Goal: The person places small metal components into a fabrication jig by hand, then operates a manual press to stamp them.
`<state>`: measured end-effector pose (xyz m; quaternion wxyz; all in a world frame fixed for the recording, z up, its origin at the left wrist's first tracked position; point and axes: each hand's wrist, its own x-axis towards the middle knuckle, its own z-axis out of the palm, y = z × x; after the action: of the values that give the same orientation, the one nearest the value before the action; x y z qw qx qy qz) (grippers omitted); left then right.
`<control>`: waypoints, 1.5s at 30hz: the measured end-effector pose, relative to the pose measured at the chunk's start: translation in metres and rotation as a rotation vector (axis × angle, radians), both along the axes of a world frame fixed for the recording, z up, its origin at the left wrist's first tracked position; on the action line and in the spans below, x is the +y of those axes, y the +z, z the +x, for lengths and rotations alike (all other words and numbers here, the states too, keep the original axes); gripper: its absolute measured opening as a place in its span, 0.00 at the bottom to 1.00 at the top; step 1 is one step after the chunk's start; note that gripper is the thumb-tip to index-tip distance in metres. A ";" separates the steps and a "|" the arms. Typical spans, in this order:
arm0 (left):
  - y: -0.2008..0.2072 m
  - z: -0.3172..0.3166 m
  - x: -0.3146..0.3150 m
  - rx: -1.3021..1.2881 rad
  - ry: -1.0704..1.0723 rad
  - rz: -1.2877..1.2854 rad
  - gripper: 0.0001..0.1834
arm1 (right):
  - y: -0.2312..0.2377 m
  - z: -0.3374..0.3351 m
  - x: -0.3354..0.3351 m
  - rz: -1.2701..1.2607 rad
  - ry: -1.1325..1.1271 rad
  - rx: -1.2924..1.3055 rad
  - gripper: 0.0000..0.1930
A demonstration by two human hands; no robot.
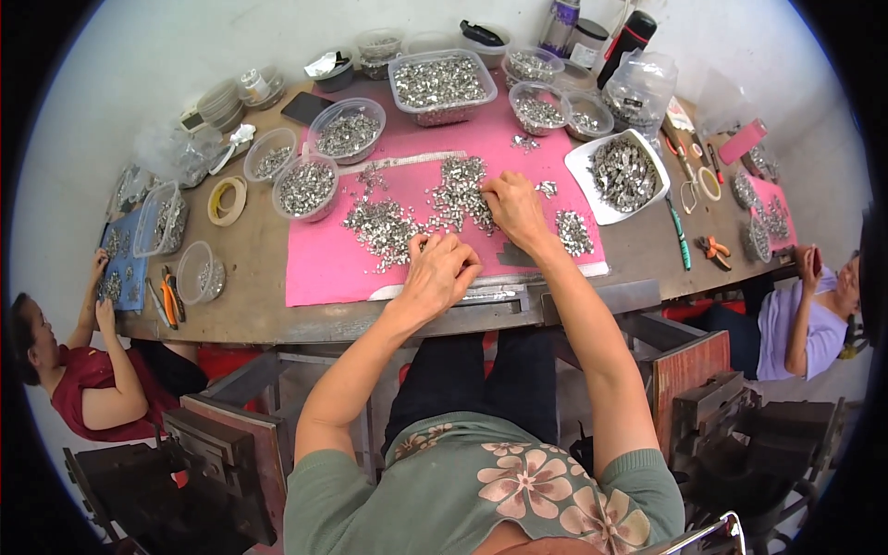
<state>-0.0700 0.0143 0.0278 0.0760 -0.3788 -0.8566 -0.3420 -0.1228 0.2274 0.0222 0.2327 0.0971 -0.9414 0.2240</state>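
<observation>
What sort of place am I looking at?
Probably a small metal-parts workshop: heaps of small silvery pieces cover part of a pink sheet, and orange-handled pliers lie on the long workbench.

main metal heaps [381, 231] on central mat [319, 268] — 3 | white tray [586, 191] — 1 | co-workers [106, 400]: 2

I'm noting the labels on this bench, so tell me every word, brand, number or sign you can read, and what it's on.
None can be read clearly.
Purple bottle: pale markings, too small to read.
Small white container: any print is too blurred to read.
Tape roll on the left: any print is too small to read.
Green shirt: flowers, no words visible.
</observation>
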 end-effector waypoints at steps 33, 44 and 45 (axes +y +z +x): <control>0.011 0.034 -0.001 -0.270 0.065 0.349 0.03 | -0.001 -0.003 0.002 0.103 0.047 0.124 0.05; 0.010 0.047 0.017 -0.096 -0.042 0.211 0.04 | 0.014 0.020 0.007 -0.099 0.034 0.162 0.02; 0.010 0.047 0.017 -0.077 -0.033 0.213 0.04 | 0.021 0.033 0.005 -0.183 0.040 0.095 0.03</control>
<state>-0.0227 0.0309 0.0376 0.0770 -0.3694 -0.8113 -0.4466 -0.0894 0.2324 0.0437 0.2803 0.1045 -0.9028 0.3090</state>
